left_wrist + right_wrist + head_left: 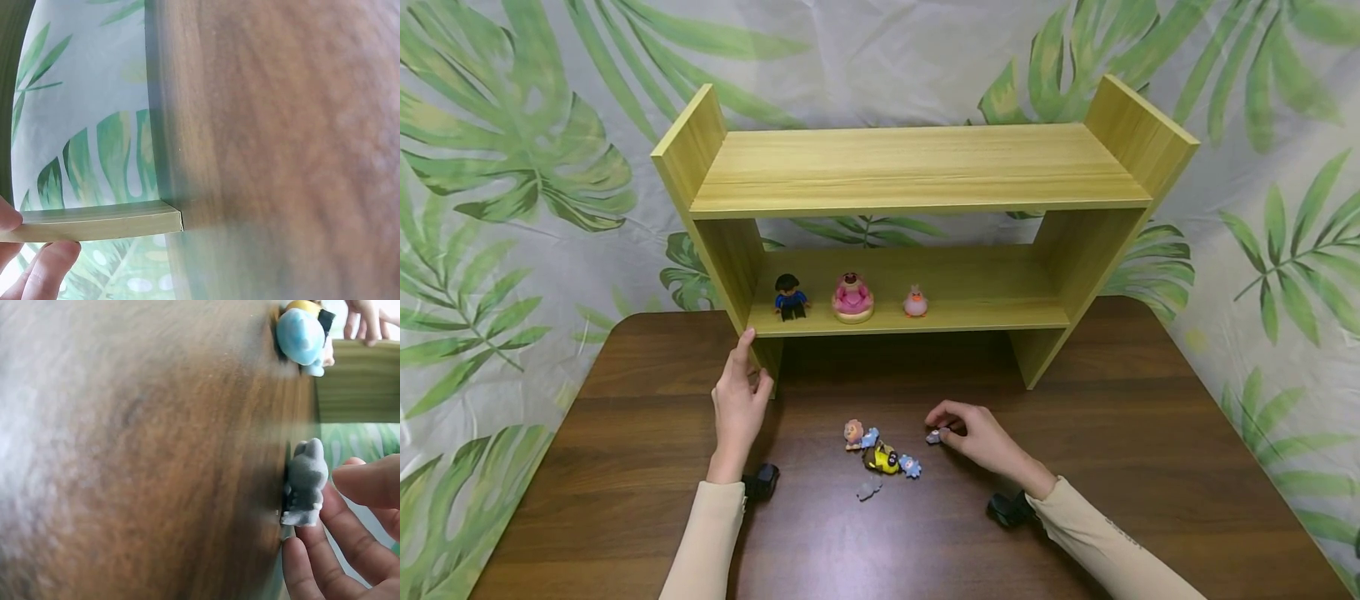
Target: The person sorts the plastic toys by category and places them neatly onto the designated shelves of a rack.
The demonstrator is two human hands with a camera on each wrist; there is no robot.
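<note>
My left hand [739,396] is at the left side panel of a light wooden shelf [917,329]. In the left wrist view its thumb and fingers [53,269] grip the panel's edge from both sides. My right hand [973,433] reaches down to a small grey toy figure [307,481] on the table. Its fingers are bent around the figure, fingertips close beside the feet, while the thumb stands slightly apart from it. Left of this hand lie a yellow-and-black toy [882,458], a blue figure [910,466], a lion-like figure [853,433] and a grey figure [869,488].
On the middle board stand a black-haired toy figure [790,297], a pink bear-like figure [852,298] and a pink bird [915,302]. The shelf stands on a dark wooden table [647,433]. A leaf-patterned cloth [880,58] hangs behind.
</note>
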